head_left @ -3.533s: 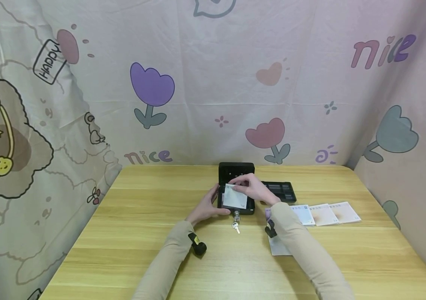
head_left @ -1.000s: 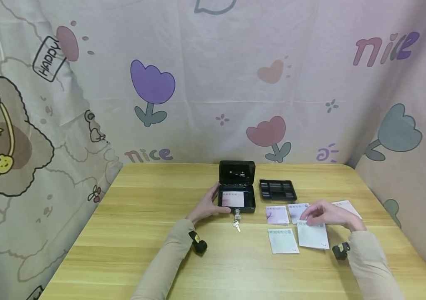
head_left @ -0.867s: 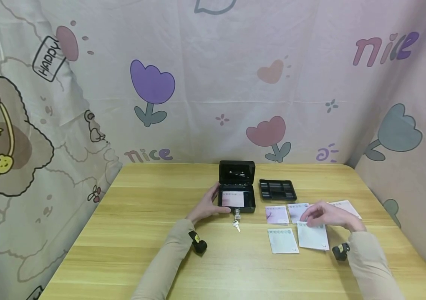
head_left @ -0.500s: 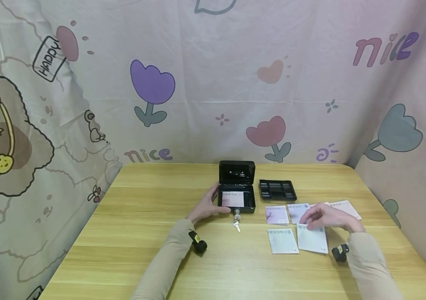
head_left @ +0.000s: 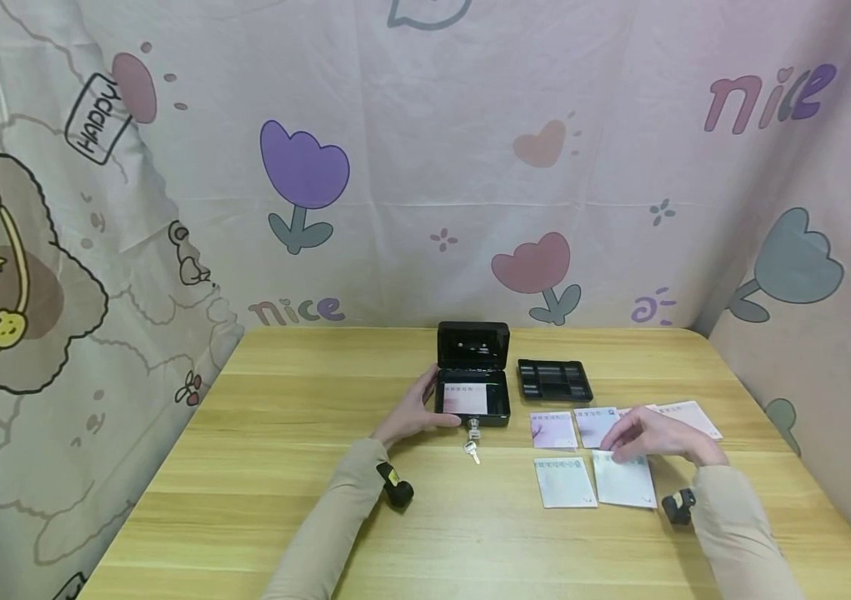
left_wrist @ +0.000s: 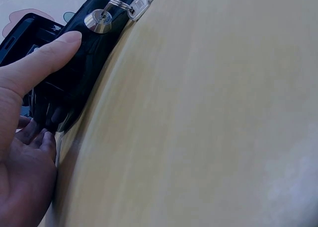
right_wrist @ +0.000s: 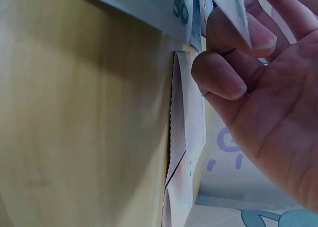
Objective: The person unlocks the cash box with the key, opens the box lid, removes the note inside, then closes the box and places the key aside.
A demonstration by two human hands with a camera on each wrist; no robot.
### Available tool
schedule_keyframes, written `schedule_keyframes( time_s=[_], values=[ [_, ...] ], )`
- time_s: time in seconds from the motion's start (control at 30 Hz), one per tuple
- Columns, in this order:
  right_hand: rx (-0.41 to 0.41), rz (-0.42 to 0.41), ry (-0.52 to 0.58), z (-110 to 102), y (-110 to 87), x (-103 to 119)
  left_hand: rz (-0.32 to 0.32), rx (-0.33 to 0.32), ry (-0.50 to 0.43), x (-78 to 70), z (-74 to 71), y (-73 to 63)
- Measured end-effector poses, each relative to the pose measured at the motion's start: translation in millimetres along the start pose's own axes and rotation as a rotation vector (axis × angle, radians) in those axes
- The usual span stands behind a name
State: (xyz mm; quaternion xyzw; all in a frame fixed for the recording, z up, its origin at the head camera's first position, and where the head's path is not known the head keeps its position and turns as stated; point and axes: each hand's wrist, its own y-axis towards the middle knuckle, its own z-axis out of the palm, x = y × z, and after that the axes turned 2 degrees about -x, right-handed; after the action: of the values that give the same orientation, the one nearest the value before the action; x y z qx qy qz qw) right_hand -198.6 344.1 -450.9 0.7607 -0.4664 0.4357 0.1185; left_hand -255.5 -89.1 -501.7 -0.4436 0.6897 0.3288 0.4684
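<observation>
A black cash box (head_left: 498, 419) stands with its lid raised, a pinkish paper note (head_left: 465, 398) lying inside. My left hand (head_left: 413, 414) holds its front left corner; in the left wrist view the thumb (left_wrist: 54, 53) lies along the front near the lock (left_wrist: 98, 21), the other fingers at the side. Keys (head_left: 473, 452) hang from that lock. To the right, my right hand (head_left: 653, 435) pinches the top edge of a pale greenish folded paper note (head_left: 624, 483). The right wrist view has a note edge (right_wrist: 233, 11) by the fingertips; a printed 50 shows on paper nearby.
Behind the notes lies a black compartment tray (head_left: 554, 392). A row of folded notes includes a purple one (head_left: 553, 431), a bluish one (head_left: 594, 425) and a pale one (head_left: 689, 417). Another greenish note (head_left: 565, 483) lies in front. A printed cloth hangs behind the table.
From above the cash box, my right hand has moved right with a pale note. Over the last second that note has come slightly down towards the table. My left hand stays at the box.
</observation>
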Motion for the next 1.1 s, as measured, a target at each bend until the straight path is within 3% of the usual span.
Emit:
schedule_keyframes(
  time_s=[0.33, 0.8, 1.1],
  values=[
    [-0.006, -0.048, -0.016, 0.7, 0.2, 2.1, 0.013, 0.002, -0.007, -0.3, 0.2, 0.3],
    [-0.025, -0.028, -0.060, 0.0, 1.5, 0.7, 0.025, 0.001, -0.002, 2.0, 0.2, 2.3],
    [-0.033, -0.139, -0.014, -4.1, -0.1, 0.7, 0.020, -0.002, -0.011, 2.0, 0.5, 2.0]
  ],
)
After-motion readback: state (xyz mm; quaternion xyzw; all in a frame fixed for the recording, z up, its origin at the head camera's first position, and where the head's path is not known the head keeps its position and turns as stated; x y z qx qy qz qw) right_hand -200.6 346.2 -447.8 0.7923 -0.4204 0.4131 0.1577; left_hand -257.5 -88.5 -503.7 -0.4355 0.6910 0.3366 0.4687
